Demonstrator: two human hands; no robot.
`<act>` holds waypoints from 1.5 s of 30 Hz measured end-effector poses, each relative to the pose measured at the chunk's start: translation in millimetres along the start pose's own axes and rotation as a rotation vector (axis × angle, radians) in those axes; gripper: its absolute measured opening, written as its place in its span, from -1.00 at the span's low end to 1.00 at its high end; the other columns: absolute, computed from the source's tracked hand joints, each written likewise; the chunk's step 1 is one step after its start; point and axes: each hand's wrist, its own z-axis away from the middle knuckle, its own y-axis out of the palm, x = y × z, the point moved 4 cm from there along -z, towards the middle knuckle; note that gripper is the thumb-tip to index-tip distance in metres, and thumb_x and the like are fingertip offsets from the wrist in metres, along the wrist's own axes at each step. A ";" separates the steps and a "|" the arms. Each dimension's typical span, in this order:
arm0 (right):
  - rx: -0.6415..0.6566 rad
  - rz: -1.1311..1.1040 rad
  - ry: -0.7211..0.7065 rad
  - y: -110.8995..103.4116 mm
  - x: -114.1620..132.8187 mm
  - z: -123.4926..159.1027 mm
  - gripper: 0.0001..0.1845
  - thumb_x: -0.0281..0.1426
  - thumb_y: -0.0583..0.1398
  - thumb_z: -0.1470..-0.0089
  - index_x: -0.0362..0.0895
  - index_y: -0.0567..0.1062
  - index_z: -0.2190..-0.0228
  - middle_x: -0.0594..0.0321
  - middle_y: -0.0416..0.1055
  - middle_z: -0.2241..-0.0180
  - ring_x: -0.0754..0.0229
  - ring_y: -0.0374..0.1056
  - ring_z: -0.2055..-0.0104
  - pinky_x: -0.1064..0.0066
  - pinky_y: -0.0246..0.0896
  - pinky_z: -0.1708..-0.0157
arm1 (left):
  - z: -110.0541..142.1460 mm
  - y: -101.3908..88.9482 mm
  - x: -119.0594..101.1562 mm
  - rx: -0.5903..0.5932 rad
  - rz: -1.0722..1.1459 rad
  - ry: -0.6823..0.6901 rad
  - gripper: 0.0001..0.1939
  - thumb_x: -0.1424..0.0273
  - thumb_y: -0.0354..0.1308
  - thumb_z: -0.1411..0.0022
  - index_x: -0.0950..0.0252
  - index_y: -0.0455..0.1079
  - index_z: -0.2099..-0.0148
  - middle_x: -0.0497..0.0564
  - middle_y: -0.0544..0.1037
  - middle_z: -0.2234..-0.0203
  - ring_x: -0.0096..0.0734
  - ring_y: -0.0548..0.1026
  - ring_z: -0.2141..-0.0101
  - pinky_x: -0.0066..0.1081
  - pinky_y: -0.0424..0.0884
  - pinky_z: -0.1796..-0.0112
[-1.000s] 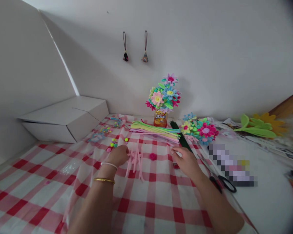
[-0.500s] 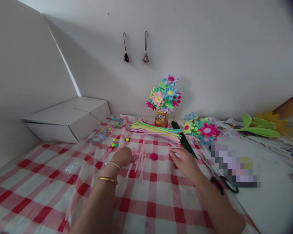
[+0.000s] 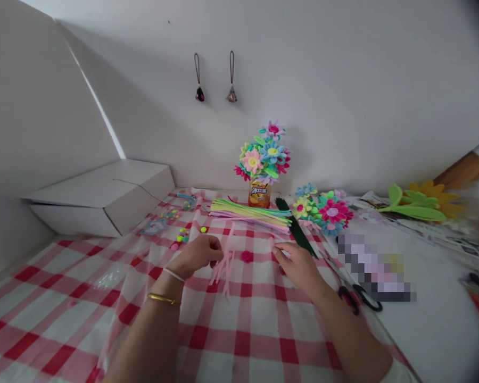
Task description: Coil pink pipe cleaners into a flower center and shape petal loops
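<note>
Leftmost, beyond the left hand, sits a flat white cardboard box (image 3: 104, 196) on the red-and-white checked tablecloth (image 3: 64, 298). That left hand (image 3: 197, 254), two bracelets at its wrist, is curled closed on a small bunch of pale pink chenille stems (image 3: 222, 261); their long axis runs from near the person away toward the wall, the free ends trailing nearer the person than the knuckles. Between the hands lies a small magenta pompom (image 3: 246, 256). Farther out, a sheaf of yellow, green and pink chenille stems (image 3: 250, 213) lies crosswise. The right hand (image 3: 299, 264) hovers palm-down, fingers loosely bent, holding nothing discernible. Black-handled scissors (image 3: 359, 298) lie just right of it.
</note>
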 end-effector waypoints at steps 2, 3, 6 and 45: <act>0.014 0.001 0.002 0.9 0.1 0.0 -0.74 -0.33 0.01 -0.07 -0.09 0.48 0.37 0.23 0.48 0.36 0.14 0.37 0.27 0.36 0.18 0.24 | -1.0 2.2 -2.5 -0.019 0.061 0.013 -0.95 0.50 0.02 0.20 0.30 0.23 0.54 -0.14 0.30 0.75 -0.55 0.28 0.69 -0.54 0.09 0.66; 0.022 0.002 0.002 1.4 0.2 0.0 -0.74 -0.33 0.00 -0.08 -0.09 0.48 0.37 0.23 0.48 0.37 0.15 0.37 0.28 0.36 0.18 0.25 | -1.4 2.9 -3.2 -0.040 0.068 0.009 -0.91 0.52 0.02 0.21 0.30 0.24 0.51 -0.15 0.31 0.74 -0.54 0.29 0.69 -0.54 0.11 0.66; 0.039 0.017 0.004 2.3 0.9 0.3 -0.73 -0.33 -0.01 -0.09 -0.09 0.48 0.38 0.23 0.48 0.39 0.15 0.38 0.30 0.38 0.18 0.28 | -2.8 6.1 -4.8 -0.090 0.053 0.001 -0.84 0.52 0.03 0.20 0.32 0.28 0.43 -0.14 0.34 0.71 -0.54 0.30 0.68 -0.52 0.16 0.64; 0.009 0.238 -0.498 7.6 40.5 8.4 -0.88 -0.46 0.11 -0.07 -0.13 0.47 0.39 0.21 0.41 0.40 0.18 0.24 0.27 0.28 0.15 0.22 | 2.8 67.5 -22.5 0.285 0.585 -0.017 -0.79 0.35 0.25 0.11 0.41 0.40 0.48 -0.12 0.34 0.78 -0.63 0.23 0.73 -0.55 0.05 0.67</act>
